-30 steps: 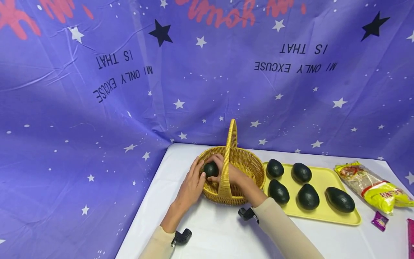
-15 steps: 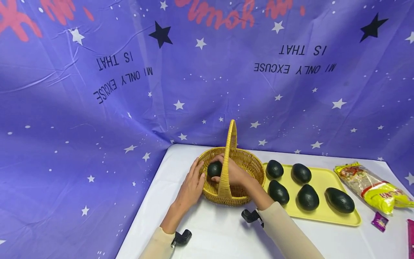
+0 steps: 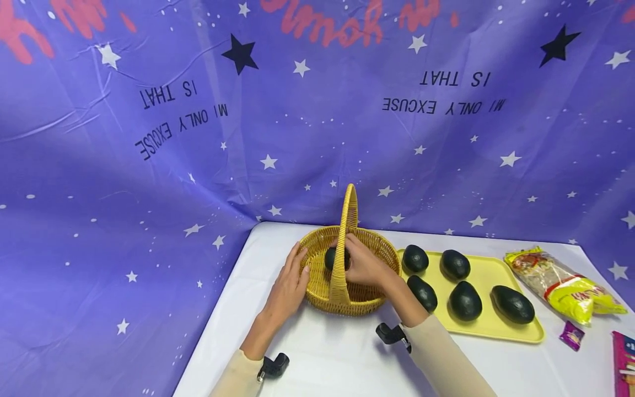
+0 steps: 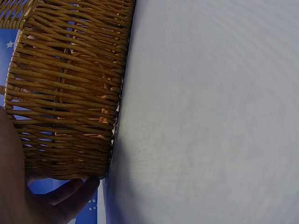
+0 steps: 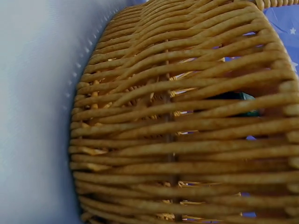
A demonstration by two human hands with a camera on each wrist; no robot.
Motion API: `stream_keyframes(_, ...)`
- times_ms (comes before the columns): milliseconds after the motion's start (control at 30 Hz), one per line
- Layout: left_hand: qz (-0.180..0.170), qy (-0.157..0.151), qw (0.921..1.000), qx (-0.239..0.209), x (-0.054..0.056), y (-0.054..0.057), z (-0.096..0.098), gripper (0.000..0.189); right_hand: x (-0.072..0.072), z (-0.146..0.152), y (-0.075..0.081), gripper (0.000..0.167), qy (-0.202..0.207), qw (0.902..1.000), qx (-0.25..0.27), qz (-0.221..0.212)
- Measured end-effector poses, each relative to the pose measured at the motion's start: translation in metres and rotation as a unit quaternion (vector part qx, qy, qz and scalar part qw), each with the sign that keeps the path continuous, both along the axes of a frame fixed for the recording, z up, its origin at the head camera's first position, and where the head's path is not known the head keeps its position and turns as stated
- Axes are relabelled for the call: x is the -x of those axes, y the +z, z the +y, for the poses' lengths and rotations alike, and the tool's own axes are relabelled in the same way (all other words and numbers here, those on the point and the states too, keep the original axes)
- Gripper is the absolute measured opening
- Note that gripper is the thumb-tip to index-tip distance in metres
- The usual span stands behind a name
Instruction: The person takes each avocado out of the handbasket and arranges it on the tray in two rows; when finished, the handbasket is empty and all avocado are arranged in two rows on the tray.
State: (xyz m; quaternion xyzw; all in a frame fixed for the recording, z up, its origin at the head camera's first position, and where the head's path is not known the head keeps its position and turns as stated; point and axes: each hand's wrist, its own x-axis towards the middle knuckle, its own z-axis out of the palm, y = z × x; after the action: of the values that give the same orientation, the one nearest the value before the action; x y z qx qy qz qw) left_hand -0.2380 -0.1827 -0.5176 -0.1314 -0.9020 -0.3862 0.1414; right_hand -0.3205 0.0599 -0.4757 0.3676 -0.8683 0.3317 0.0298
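A yellow wicker basket (image 3: 312,295) with a tall arched handle (image 3: 349,209) stands at the table's back left. Inside it, left of the handle, my right hand (image 3: 364,264) grips a dark green avocado (image 3: 329,258), partly hidden by the handle. A dark patch of avocado (image 5: 252,105) shows through the weave in the right wrist view. My left hand (image 3: 286,289) holds the basket's left rim, thumb over the edge and fingers along the outer wall. In the left wrist view, its fingers (image 4: 77,193) touch the wicker low down.
A yellow tray (image 3: 501,331) with several avocados (image 3: 465,301) stands right of the basket. Beyond it lie a yellow food bag (image 3: 565,284), a small purple packet (image 3: 572,336) and a pink package (image 3: 624,364). A purple star-printed cloth (image 3: 317,138) hangs behind the white table.
My right hand has carried the avocado rightward inside the basket, away from the left rim to beside the handle. My left hand stays at the rim. The head view has shifted slightly.
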Motion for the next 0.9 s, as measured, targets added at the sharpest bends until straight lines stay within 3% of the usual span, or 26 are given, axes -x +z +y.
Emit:
stream_keyframes(133, -0.003, 0.0, 1.0, 0.002, 0.0, -0.002, -0.001, 0.055, -0.004, 0.005, 0.0, 0.066, -0.009, 0.9998, -0.015, -0.004)
stream_keyframes(400, 0.002, -0.004, 1.0, -0.004, 0.0, -0.003, -0.001, 0.056, -0.012, 0.014, 0.0, 0.066, -0.031, 0.9987, -0.012, 0.038)
stream_keyframes(900, 0.003, -0.006, 1.0, -0.001, 0.002, -0.002, -0.002, 0.052, -0.019, 0.031, 0.003, 0.068, -0.035, 0.9986, 0.015, 0.037)
